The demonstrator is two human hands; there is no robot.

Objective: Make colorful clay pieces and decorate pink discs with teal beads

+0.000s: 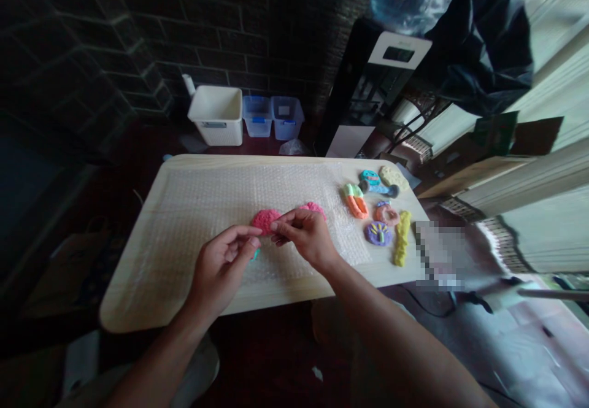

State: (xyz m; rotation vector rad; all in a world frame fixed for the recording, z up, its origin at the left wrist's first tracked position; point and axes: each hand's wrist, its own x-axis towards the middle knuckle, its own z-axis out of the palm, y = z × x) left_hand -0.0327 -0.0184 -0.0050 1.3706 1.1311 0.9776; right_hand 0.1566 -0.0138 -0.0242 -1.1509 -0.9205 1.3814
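Note:
A pink lump of modelling clay (265,219) with a bumpy surface lies in front of my fingertips on the bubble wrap (193,211). My right hand (304,236) pinches at the lump's lower right edge, thumb against index finger. Behind its knuckles a second pink clay piece (315,209) shows in part. My left hand (225,257) has index finger and thumb close together, the index tip reaching the pink clay's lower edge. Just under the left thumb tip is a small teal bit (255,253); whether it is held or lies on the wrap is unclear.
Several coloured clay shapes stand at the table's right: an orange and green one (356,201), a purple disc (378,234), a yellow strip (402,239), a dumbbell shape (380,189). Beyond the table (151,307) are a white bin (216,116), blue tubs (257,116) and a water dispenser (368,83).

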